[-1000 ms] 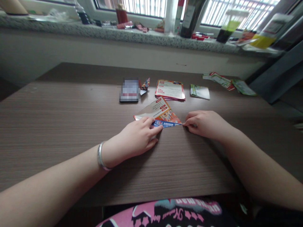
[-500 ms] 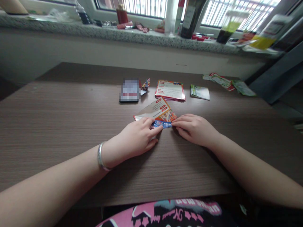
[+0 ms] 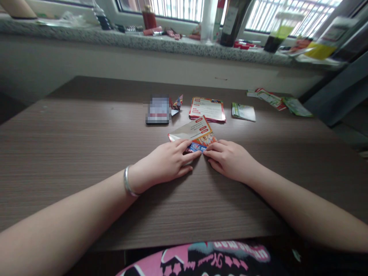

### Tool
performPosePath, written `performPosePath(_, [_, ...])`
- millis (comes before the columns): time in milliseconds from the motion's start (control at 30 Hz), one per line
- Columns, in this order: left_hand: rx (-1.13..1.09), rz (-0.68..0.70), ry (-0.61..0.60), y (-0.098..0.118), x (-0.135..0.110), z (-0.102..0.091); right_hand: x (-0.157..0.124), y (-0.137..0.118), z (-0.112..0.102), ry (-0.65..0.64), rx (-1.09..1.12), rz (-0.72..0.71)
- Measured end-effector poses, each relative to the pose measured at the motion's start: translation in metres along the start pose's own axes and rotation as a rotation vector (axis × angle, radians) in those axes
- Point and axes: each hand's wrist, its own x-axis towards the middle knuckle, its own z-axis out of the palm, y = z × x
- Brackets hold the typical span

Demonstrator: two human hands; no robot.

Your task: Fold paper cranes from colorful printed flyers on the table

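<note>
A colourful printed paper sheet (image 3: pixel 195 134), folded to a triangle, lies on the brown wooden table (image 3: pixel 71 145) in front of me. My left hand (image 3: pixel 166 163), with a silver bracelet on the wrist, presses flat on the sheet's near left part, fingers stretched. My right hand (image 3: pixel 227 159) presses its fingertips on the near fold edge, almost touching the left fingertips. Most of the sheet's lower edge is hidden under both hands.
Behind the sheet lie a phone (image 3: pixel 157 109), a small folded paper figure (image 3: pixel 176 104), a stack of red leaflets (image 3: pixel 207 110), a green-white leaflet (image 3: pixel 243 112) and more papers (image 3: pixel 273 99) at far right. Bottles and clutter line the stone windowsill (image 3: pixel 161 41).
My right hand slid left along the fold from the sheet's right corner until it met the left fingertips. The left hand shifted slightly right and forward on the paper.
</note>
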Motion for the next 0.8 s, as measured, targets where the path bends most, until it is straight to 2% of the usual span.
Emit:
performPosePath(367, [-0.044, -0.072, 0.048, 0.0, 0.004, 0.001, 0.004, 0.002, 0.001, -0.035, -0.038, 0.055])
performPosePath(800, [-0.032, -0.138, -0.076, -0.003, 0.0, -0.01, 0.001, 0.004, 0.001, -0.064, -0.063, 0.096])
